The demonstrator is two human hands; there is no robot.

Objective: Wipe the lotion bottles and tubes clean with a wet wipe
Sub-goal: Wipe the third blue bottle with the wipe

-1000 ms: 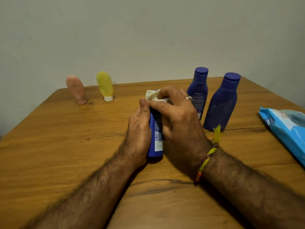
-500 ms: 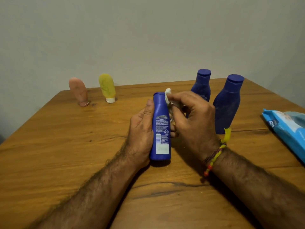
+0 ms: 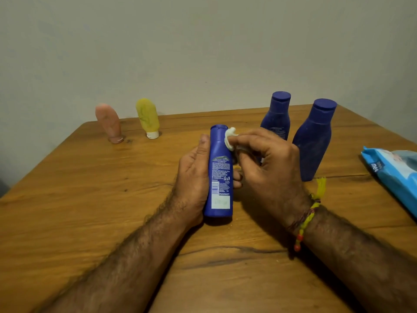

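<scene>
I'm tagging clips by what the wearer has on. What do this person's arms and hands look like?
Both forearms are bare and hairy, with no sleeves in view. The right hand has a braided yellow and maroon thread band at the wrist, with red beads and a yellow tassel. The left hand shows nothing worn.

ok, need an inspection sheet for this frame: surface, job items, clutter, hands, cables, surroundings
Surface: brown wooden table, dark grain streaks, a few pale specks near the held bottle.
Job's things: blue plastic lotion bottle with white back label upright; crumpled white wet wipe against its neck; two dark blue capped bottles upright behind; peach tube and yellow tube with white cap standing cap-down at the far edge.
Clutter: light blue wipes packet at the right edge.
Hands: left hand grips the labelled bottle; right hand pinches the wipe.
Cables: nothing seen.
Surroundings: plain pale wall.
</scene>
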